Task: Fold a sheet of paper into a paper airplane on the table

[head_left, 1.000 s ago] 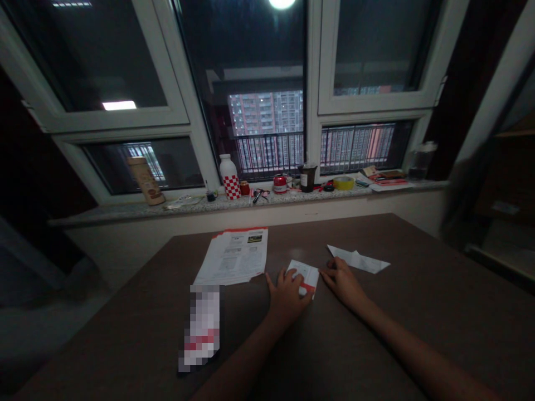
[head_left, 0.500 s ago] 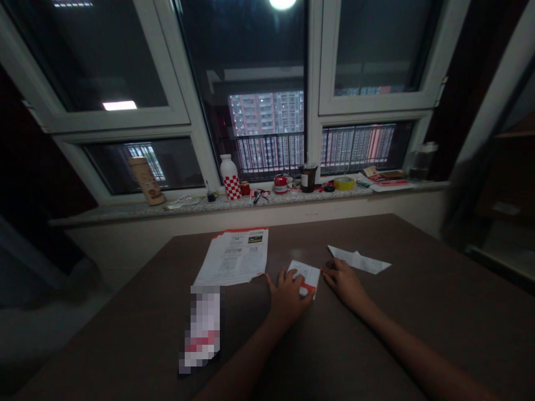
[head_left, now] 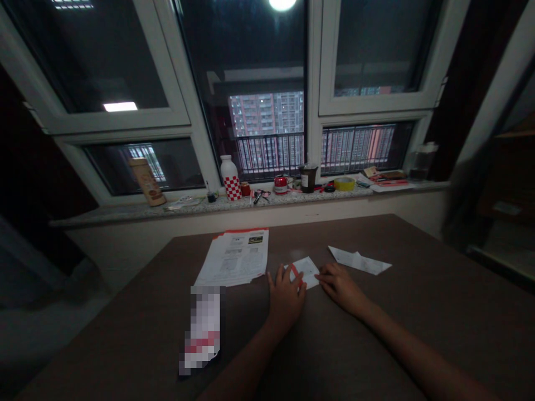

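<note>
A small folded sheet of paper (head_left: pixel 310 272), white with a red strip, lies on the brown table between my hands. My left hand (head_left: pixel 286 295) rests over its left side with fingers spread, and the fingertips cover part of the red strip. At the paper's right corner, the fingers of my right hand (head_left: pixel 339 285) are pinched together on the edge. Just beyond that hand lies a long folded white paper (head_left: pixel 360 260) with pointed ends, touched by neither hand.
A stack of printed sheets (head_left: pixel 236 259) lies left of my hands, with a blurred-out white and red item (head_left: pixel 204 328) nearer me. Along the windowsill stand a checkered bottle (head_left: pixel 231 179), a tan flask (head_left: pixel 146 181), a dark cup (head_left: pixel 308 179) and yellow tape (head_left: pixel 344 184).
The folded paper has turned, so its red strip has gone from the near right to the left side. My left hand has shifted slightly left, and the right hand now meets the paper's corner.
</note>
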The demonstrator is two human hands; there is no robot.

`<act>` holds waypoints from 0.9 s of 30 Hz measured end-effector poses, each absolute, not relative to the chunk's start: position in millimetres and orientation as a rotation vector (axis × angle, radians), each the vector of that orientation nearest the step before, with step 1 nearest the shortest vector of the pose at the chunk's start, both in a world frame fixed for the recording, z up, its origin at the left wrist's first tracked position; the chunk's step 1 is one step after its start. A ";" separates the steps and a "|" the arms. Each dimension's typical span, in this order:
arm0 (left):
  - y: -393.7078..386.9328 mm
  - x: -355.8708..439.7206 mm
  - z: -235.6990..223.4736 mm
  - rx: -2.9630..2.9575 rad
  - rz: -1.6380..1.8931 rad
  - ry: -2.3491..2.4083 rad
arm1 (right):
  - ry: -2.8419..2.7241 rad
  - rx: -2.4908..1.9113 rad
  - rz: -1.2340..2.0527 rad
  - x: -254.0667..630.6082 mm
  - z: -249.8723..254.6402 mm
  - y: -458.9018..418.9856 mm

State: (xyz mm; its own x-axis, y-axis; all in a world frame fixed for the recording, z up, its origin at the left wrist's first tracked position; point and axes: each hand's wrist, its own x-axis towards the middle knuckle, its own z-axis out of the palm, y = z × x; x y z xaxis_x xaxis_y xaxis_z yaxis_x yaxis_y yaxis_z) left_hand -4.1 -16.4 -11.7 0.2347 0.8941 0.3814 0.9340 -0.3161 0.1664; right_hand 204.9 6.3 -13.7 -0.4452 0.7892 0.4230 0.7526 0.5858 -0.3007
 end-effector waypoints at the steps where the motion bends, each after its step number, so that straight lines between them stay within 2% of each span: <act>1: -15.1 -4.0 -11.4 -2.376 -0.633 -1.783 | -2.304 -1.213 0.111 204.1 -12.7 5.3; 15: 0.0 1.1 -10.1 -2.430 -0.611 -1.829 | -2.278 -1.029 0.381 201.5 0.6 -2.6; 27: -0.1 1.0 -13.8 -2.441 -0.536 -1.877 | -2.250 -1.249 0.203 204.0 -2.4 -2.1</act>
State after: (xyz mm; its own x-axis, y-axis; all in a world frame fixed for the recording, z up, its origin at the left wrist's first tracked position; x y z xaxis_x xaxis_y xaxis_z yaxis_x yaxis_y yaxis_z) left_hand 1.0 -0.1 -13.8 0.2200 0.9351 0.2777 0.9408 -0.2786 0.1929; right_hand 204.0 -2.1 -2.4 -0.4143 0.8208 0.3932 0.7374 0.5560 -0.3837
